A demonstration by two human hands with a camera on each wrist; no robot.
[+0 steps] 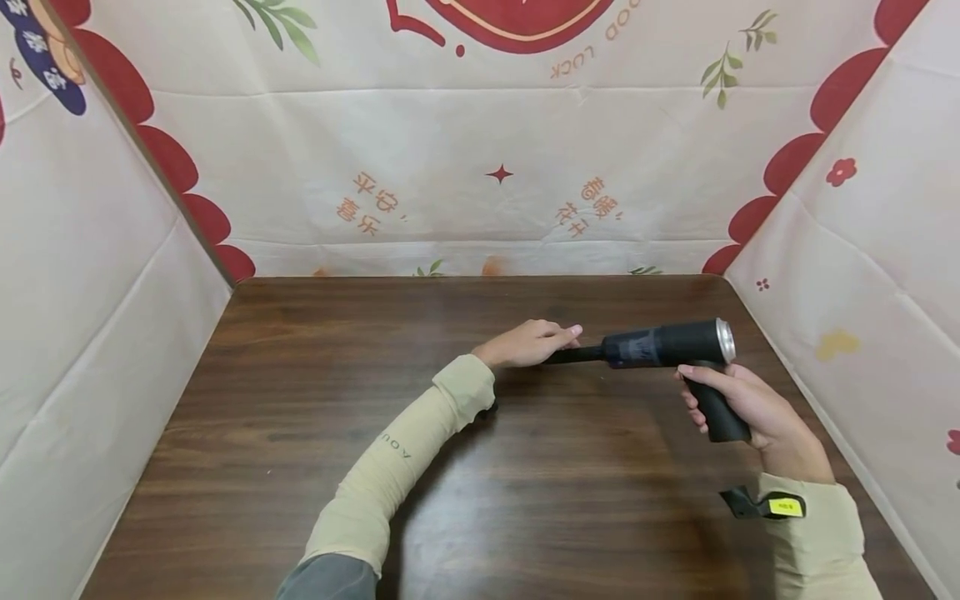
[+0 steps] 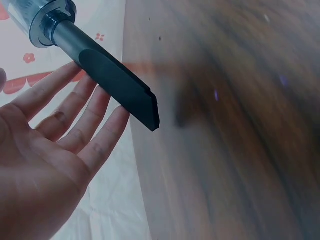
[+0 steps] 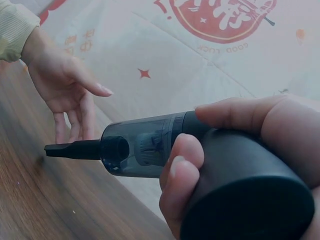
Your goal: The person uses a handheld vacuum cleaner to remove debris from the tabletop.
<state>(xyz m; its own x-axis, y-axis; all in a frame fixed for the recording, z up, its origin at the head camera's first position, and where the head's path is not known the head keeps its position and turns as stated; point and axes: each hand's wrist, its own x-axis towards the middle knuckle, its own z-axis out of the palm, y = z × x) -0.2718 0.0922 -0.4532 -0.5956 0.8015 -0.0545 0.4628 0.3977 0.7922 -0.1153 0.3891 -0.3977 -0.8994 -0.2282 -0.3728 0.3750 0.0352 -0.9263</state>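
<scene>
A black handheld vacuum cleaner (image 1: 678, 343) with a silver rear rim is held level above the table, right of centre in the head view. My right hand (image 1: 753, 408) grips its handle (image 3: 247, 210), the fingers curled round it. A smoky clear dust cup (image 3: 145, 145) with a filter inside sits at the front. From it a narrow slant-ended crevice nozzle (image 2: 107, 77) points left. My left hand (image 1: 528, 343) is beside this nozzle, palm facing it. In the left wrist view its fingers (image 2: 85, 135) are extended and spread, their tips at the nozzle's side without curling round it.
A dark wood-grain table (image 1: 315, 467) lies below both hands. Printed white cloth walls (image 1: 450, 133) stand at the back and both sides. A black strap with a yellow label (image 1: 785, 506) is on the right sleeve. A few tiny specks dot the table.
</scene>
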